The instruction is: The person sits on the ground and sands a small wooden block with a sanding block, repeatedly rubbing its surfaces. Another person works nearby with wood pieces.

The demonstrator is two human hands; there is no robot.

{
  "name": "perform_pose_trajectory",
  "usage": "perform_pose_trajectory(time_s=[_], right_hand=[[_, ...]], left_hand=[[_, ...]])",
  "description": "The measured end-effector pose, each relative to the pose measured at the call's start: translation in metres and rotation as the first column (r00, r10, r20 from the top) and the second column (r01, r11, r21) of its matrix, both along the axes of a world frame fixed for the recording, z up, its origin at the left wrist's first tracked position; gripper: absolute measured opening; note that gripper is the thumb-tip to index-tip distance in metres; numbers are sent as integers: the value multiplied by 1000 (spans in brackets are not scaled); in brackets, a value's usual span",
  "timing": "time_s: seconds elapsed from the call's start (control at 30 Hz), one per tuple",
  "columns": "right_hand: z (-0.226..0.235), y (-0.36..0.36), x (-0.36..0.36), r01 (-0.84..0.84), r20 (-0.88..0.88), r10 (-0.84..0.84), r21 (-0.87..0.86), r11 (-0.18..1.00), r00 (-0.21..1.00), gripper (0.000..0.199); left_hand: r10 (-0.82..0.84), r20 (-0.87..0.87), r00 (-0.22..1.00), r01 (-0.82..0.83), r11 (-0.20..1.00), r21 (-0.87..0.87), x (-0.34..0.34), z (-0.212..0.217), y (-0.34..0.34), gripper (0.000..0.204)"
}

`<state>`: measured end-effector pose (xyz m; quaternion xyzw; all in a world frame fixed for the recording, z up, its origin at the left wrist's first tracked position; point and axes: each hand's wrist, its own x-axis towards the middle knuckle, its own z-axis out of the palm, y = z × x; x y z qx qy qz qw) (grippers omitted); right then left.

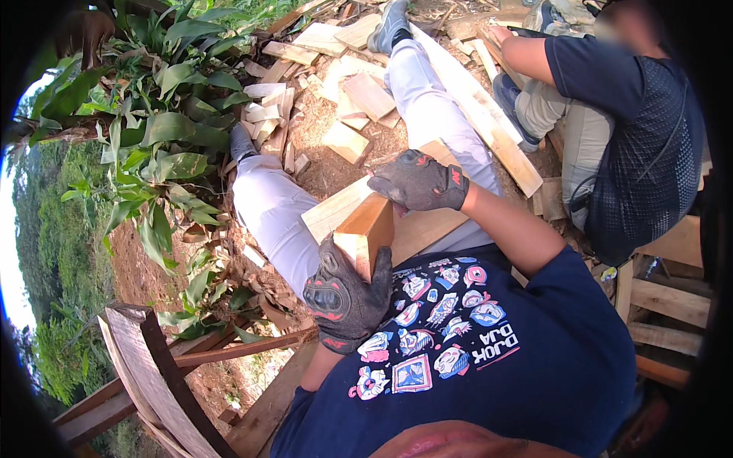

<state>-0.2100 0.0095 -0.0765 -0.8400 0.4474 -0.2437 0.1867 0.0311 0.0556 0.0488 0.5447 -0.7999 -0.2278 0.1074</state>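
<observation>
Right up close it's your navy T-shirt, its front covered in cartoon prints, and just beyond it here's the action: a wooden block held over your lap, tilted, one long face lit up warm orange. Your gloved left hand has the near end, thumb on the right side, palm and fingers wrapped round from the left. Over to your gloved right hand, curled in at the block's far right end, knuckles up; whether it grips the block or something hidden beneath, I can't tell. Under all this, a pale board slants across your thighs, and your legs in light trousers stretch away, spread wide. Between them and beyond, offcuts are scattered over sawdust-covered ground. A long plank runs along your right leg, far end near your shoe. Further right sits a co-worker in a dark top, one arm reaching to the far side. Out left, broad-leaved plants crowd in; near left, a curved wooden frame leans up beside you.
</observation>
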Motion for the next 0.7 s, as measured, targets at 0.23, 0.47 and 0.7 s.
perform_pose_trajectory(time_s=[0.23, 0.47, 0.7], right_hand=[[-6, -9, -6, 64, 49, -86, 344, 937, 995, 23], [-6, 5, -6, 49, -120, -49, 1, 999, 992, 29], [-14, 11, -24, 187, -67, -185, 22, 982, 980, 43]], left_hand=[[-9, -92, 996, 7, 1000, -25, -1, -6, -2, 66], [-64, -34, 997, 59, 991, -119, 13, -9, 3, 68], [-111, -80, 991, 89, 966, -243, 13, -16, -1, 72]])
